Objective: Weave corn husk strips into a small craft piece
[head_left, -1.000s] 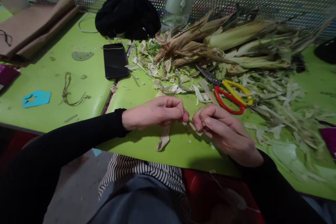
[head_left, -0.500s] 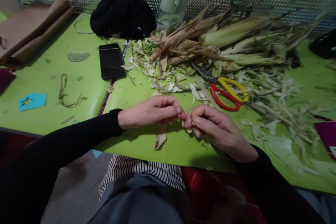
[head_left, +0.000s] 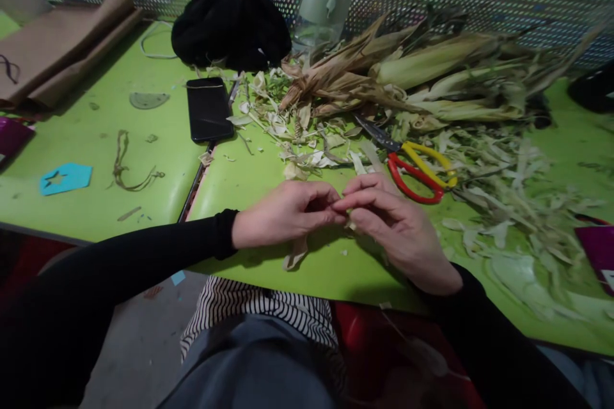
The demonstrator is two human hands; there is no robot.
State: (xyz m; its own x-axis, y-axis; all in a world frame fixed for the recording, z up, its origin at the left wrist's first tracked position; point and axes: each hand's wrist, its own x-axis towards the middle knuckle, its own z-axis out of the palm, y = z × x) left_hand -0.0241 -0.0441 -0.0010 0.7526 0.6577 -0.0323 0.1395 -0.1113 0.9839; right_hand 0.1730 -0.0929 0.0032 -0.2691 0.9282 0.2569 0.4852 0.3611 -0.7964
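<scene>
My left hand [head_left: 292, 212] and my right hand [head_left: 400, 223] meet fingertip to fingertip just above the green table [head_left: 268, 268]. The fingers of both are bent into a pinch. A tiny pale bit [head_left: 352, 222], like a scrap of corn husk, shows at the right fingertips; whatever the left fingers hold is hidden. Under my left hand lies a pale husk strip [head_left: 296, 254]. Beyond my right hand rest scissors [head_left: 416, 169] with one red and one yellow handle, blades pointing away to the left.
Dried corn husks [head_left: 422, 70] are heaped at the back, with shredded husk [head_left: 518, 185] spread to the right. A phone [head_left: 210, 108], a black cloth bundle [head_left: 230, 25], a green bottle [head_left: 323, 3], brown paper [head_left: 67, 45], a knotted cord [head_left: 125, 172] and a blue cutout [head_left: 66, 179] also lie about.
My right fingers have stretched forward over the left fingertips, and the hands have come closer together. The view has shifted slightly; the scissors and husks stay in place.
</scene>
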